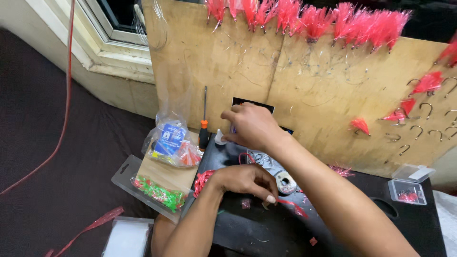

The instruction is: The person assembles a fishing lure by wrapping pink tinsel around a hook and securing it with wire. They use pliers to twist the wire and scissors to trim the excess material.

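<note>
A: What is being held in the middle of the frame?

B: A small white bottle tip [220, 138] is being reached by the right hand [252, 126], just beside the orange-handled screwdriver [203, 124]. The fingers are curled and pressed together, but what is pinched under them cannot be told.

A: And the left hand [245, 181]?

B: It is laid lower down on the black tabletop [266, 228]. Its fingers are pressed together on something small, maybe a red strip [290, 204]. That part is hidden, so it cannot be said for sure.

A: What else is seen?

B: A spool of clear line [285, 182] is set just right of the left hand. Bare hooks [419, 128] are hung at the right of the wooden board [304, 85], and red feathered hooks [309, 19] are lined along the top. A plastic bag [171, 140] and a pack of green bits [159, 192] are found at lower left. A small clear box [407, 192] is kept at lower right.

A: What could go wrong?

B: A finger could be pricked, because sharp hooks are so near. The thin line could be tangled, because both arms are crossed over it. The little bottle could be knocked over by the hand and spilled.
</note>
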